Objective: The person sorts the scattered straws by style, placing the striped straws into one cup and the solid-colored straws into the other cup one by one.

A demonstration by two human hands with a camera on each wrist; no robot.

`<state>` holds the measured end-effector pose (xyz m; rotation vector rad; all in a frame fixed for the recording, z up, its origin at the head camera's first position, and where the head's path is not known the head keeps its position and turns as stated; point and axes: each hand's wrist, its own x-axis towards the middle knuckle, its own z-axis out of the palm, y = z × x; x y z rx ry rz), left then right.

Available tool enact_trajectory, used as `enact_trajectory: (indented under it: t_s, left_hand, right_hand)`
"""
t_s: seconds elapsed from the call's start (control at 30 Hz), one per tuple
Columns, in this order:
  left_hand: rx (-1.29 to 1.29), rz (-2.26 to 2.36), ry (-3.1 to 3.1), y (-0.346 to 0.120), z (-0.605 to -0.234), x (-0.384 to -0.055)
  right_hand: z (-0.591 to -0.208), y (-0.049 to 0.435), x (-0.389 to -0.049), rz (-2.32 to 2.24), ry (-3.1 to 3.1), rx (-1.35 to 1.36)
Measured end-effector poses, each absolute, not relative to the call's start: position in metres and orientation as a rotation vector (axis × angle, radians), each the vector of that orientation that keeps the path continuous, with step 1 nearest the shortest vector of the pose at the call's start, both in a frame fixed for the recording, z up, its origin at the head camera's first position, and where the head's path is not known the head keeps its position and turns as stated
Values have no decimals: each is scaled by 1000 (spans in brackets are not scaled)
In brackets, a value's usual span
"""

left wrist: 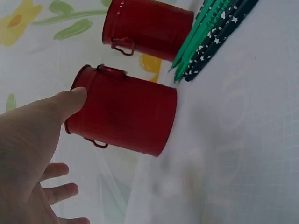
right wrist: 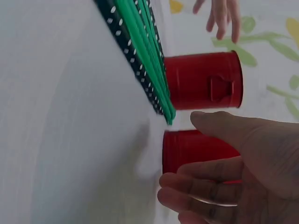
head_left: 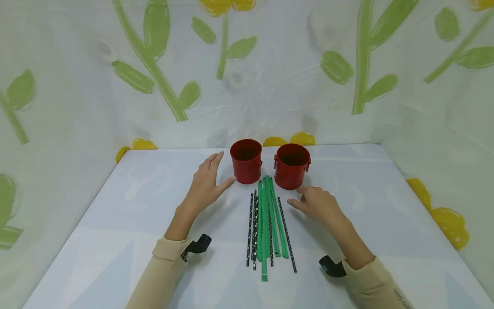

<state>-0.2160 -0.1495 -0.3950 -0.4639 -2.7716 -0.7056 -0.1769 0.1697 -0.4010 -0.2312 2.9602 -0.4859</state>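
Observation:
Two small red metal buckets stand side by side at the back of the table: a left bucket (head_left: 247,165) and a right bucket (head_left: 291,169). My left hand (head_left: 204,182) is spread beside the left bucket, thumb toward its wall; in the left wrist view the thumb overlaps the rim. My right hand (head_left: 318,205), fingers loosely bent and holding nothing, hovers in front of the right bucket. Between the hands lies a bunch of thin sticks, green ones with flat ends (head_left: 264,240) and black straws with white dots and stars (head_left: 287,236).
The white table (head_left: 127,223) carries the buckets and sticks. Behind it and at both sides hangs a pale cloth (head_left: 270,103) printed with green leaves and yellow flowers. Each wrist wears a black camera, on the left (head_left: 200,243) and the right (head_left: 332,266).

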Motion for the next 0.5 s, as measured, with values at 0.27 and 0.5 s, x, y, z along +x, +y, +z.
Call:
enact_trajectory:
  t_s: [0.27,0.5]
  left_hand:
    - [-463,-952,-2690,-141,-401,-231]
    - [-481,-1132,-2674,-134,-404,-249]
  right_hand:
    - [-397,142,-176,-483,2978,-317]
    - [-396,126,-181,-499,2982,-229]
